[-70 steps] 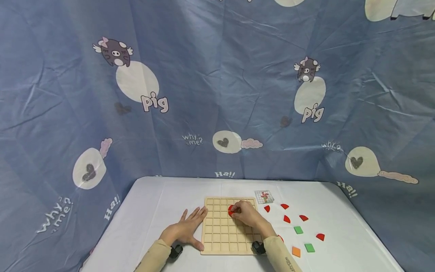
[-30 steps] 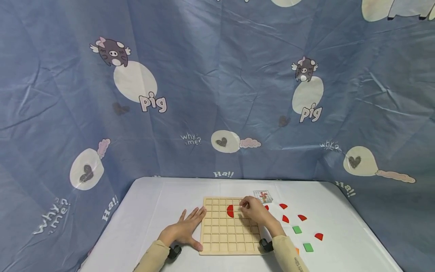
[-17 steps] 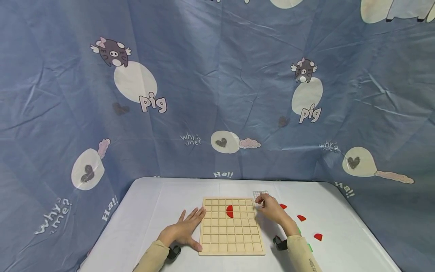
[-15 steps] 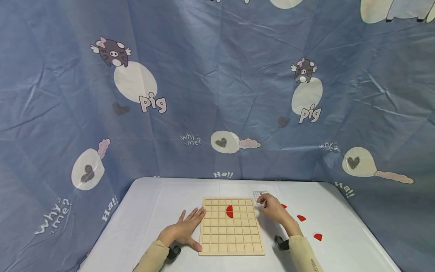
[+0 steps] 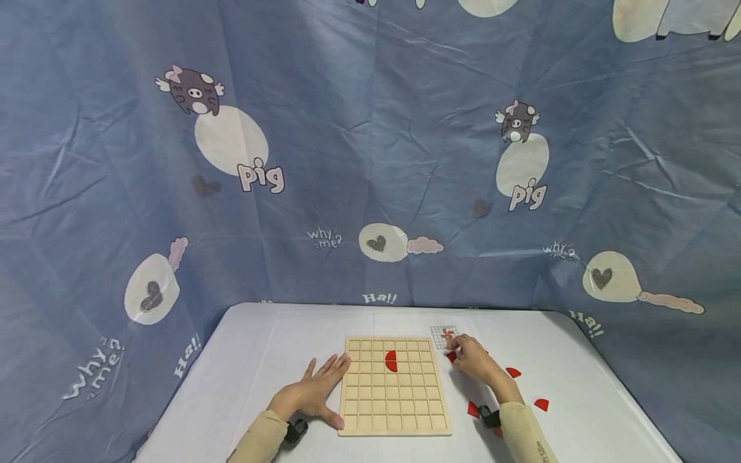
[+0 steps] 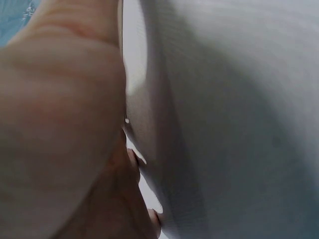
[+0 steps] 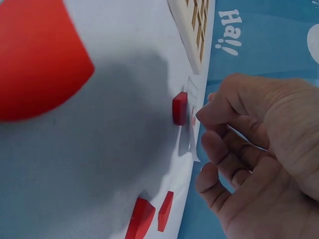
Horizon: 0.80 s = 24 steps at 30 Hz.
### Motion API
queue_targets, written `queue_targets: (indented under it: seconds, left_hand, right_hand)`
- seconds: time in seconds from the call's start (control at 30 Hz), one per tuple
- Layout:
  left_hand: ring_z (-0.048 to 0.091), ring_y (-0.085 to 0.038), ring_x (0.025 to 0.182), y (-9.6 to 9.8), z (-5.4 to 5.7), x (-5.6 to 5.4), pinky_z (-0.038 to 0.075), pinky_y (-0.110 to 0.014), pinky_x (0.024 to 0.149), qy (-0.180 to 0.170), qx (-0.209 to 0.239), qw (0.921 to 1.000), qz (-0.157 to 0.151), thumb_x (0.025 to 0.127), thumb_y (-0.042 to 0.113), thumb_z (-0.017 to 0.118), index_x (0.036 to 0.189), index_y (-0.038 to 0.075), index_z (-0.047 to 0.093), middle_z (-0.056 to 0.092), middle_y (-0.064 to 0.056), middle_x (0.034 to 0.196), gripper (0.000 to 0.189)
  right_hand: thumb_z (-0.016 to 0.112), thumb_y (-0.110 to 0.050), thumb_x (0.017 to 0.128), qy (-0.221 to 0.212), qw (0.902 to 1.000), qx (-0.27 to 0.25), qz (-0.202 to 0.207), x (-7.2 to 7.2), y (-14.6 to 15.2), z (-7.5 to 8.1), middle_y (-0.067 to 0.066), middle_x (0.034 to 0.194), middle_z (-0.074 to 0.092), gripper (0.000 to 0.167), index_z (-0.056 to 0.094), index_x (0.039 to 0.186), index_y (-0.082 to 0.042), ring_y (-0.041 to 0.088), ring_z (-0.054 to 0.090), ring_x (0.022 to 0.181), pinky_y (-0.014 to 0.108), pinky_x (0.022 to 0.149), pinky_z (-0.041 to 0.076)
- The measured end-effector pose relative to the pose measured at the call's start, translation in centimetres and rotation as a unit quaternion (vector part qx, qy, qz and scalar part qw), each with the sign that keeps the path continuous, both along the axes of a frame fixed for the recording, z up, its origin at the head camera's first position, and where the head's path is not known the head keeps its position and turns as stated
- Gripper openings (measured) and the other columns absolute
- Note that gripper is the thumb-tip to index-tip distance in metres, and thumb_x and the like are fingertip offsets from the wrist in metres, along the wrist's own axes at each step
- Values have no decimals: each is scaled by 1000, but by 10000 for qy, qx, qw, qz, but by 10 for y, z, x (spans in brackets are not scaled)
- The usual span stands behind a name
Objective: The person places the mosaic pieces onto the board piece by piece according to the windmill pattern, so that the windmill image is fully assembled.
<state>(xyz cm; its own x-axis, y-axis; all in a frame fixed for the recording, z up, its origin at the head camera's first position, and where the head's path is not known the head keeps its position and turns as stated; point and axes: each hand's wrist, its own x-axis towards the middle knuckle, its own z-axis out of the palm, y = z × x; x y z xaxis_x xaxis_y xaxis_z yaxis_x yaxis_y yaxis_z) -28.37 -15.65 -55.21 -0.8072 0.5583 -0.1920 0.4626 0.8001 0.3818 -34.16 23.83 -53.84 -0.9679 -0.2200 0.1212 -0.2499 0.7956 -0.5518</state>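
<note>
My left hand lies with fingers spread along the left edge of a wooden grid board; its palm fills much of the left wrist view. Two red quarter-round tiles sit in adjoining cells in the board's upper half. Right of the board, my right hand hovers, fingers loosely bent and nothing between them. Just below its fingertips a red tile lies on the white table, beside a small gridded pattern card that the hand partly overlaps in the head view.
More red tiles lie to the right, such as one red tile farther out and another red tile near the right wrist. The right forearm hides some pieces. A blue printed curtain hangs behind the table.
My right hand has let go of the lower red tile on the board and moved right, off the board and past the card's corner. The left hand has kept its place.
</note>
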Motion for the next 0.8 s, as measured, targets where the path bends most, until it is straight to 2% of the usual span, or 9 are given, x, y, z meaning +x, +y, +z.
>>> queue_targets:
  seconds: [0.33, 0.63, 0.8]
  left_hand:
    - [4, -33, 151, 0, 0, 1, -2, -65, 117, -10, 3, 10000, -14, 57, 70, 73, 156, 9, 6, 4, -11, 164, 134]
    - [4, -33, 151, -1, -1, 1, -3, -65, 117, -14, 8, 10000, -9, 57, 70, 73, 156, 9, 7, 4, -11, 164, 134]
    - [4, -33, 151, -1, 0, 0, -3, -65, 117, -9, 30, 10000, -12, 57, 71, 72, 156, 9, 6, 4, -11, 164, 134]
  right_hand:
    - [70, 6, 70, -88, 9995, 270, -150, 0, 1, -6, 4, 102, 63, 31, 69, 98, -5, 19, 58, 92, 41, 84, 51]
    - [73, 4, 70, 114, 9984, 547, 7, -2, 1, -9, 3, 95, 61, 23, 72, 91, -6, 15, 51, 81, 34, 72, 46]
    - [78, -1, 71, 108, 9983, 562, -71, -3, 1, -6, 0, 82, 60, 16, 70, 83, -7, 12, 50, 71, 31, 66, 45]
